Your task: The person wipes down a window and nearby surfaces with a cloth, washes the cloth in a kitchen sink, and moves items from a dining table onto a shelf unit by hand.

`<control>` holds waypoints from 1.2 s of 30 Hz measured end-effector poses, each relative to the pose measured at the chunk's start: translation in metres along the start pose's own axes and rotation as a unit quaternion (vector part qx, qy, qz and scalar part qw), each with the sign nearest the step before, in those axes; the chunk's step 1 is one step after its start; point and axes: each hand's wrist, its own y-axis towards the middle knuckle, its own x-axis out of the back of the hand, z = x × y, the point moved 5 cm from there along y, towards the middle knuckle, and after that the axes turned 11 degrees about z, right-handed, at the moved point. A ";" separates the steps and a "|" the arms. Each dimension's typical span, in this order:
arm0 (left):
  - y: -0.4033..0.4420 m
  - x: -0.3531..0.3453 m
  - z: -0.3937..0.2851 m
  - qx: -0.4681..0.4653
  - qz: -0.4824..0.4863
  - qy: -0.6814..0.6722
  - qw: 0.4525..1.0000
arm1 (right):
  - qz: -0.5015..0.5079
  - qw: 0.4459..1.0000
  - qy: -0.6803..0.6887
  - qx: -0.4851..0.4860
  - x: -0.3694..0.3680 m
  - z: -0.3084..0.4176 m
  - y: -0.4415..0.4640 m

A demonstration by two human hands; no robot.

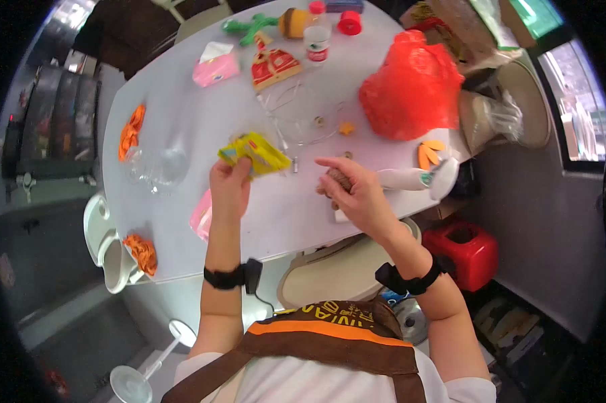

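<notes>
My left hand [230,185] is closed on the edge of a crumpled yellow packet [254,153], held above the white table. My right hand [358,195] curls around a brown, ridged, roundish thing [340,178], its index finger stretched out; the fingers partly hide what it is. Smaller brown bits show just below those fingers. Between the hands lies a small silvery piece [295,164]. A clear plastic sheet or bag [306,117] spreads beyond them, with a small orange star-shaped piece [346,127] beside it.
A red plastic bag [410,87] stands at the right, near a white bottle [404,179] lying on its side. Farther back are a drink bottle [317,37], a tissue pack [216,65] and a red patterned carton [275,67]. Crumpled orange cloths [132,131] and clear plastic [158,169] lie left.
</notes>
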 end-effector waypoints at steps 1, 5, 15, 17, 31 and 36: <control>-0.013 -0.028 -0.005 0.002 0.035 -0.021 0.999 | 0.001 0.997 -0.036 0.064 0.002 0.020 -0.009; -0.058 -0.109 -0.003 0.036 0.173 0.020 0.984 | -0.058 0.996 0.026 0.067 0.031 0.061 -0.064; -0.238 -0.365 0.084 0.219 0.542 -0.075 0.808 | -0.292 0.928 -0.212 0.098 0.138 0.111 -0.415; -0.292 -0.426 0.095 0.279 0.577 -0.086 0.762 | -0.363 0.905 -0.223 -0.015 0.146 0.126 -0.500; -0.516 -0.634 0.201 0.498 0.700 -0.110 0.500 | -0.775 0.421 -0.317 -0.348 0.089 0.376 -1.048; -0.560 -0.698 0.251 0.494 0.738 -0.012 0.459 | -0.766 0.271 -0.286 -0.508 0.041 0.401 -1.205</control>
